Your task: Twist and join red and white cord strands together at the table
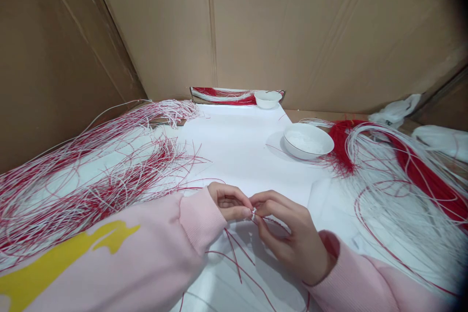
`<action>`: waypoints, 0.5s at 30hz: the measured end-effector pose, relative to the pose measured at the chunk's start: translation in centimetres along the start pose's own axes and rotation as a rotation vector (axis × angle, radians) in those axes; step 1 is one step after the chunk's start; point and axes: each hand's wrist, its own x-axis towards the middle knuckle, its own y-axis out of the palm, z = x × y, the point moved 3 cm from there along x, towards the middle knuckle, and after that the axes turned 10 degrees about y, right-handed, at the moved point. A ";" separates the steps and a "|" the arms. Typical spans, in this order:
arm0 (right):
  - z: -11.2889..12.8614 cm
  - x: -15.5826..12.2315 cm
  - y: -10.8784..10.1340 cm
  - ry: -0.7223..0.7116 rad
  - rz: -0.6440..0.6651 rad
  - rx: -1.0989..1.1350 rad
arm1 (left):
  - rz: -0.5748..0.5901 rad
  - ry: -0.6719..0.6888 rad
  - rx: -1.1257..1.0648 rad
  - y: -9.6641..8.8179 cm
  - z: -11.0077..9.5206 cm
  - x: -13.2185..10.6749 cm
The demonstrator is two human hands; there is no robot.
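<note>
The left hand (229, 202) and right hand (290, 234) pinch a white cord end (253, 214) between their fingertips, which hide most of it, so its direction is unclear.

Soft, even light is washing the thin red-and-white strands (120, 190); the far-right corner is blacking out at the lens edge.

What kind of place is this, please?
Probably a small handicraft workspace: cardboard walls, a white paper sheet, and heaps of red-and-white cord beside a white bowl.
</note>
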 end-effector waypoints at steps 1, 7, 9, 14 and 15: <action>0.0 0.0 0.0 -0.001 0.001 -0.001 | 0.002 0.002 -0.002 0.0 0.0 0.0; 0.1 0.0 0.0 0.004 0.000 -0.002 | -0.014 0.002 -0.007 0.1 -0.1 0.0; 0.1 0.0 0.0 0.003 0.002 0.001 | -0.022 -0.005 0.004 0.1 -0.1 0.0; 0.0 -0.1 -0.1 0.016 0.003 0.010 | -0.017 -0.015 0.038 -0.1 0.0 0.0; 0.0 -0.1 -0.1 0.019 0.003 0.011 | -0.015 -0.016 0.043 -0.2 0.0 0.0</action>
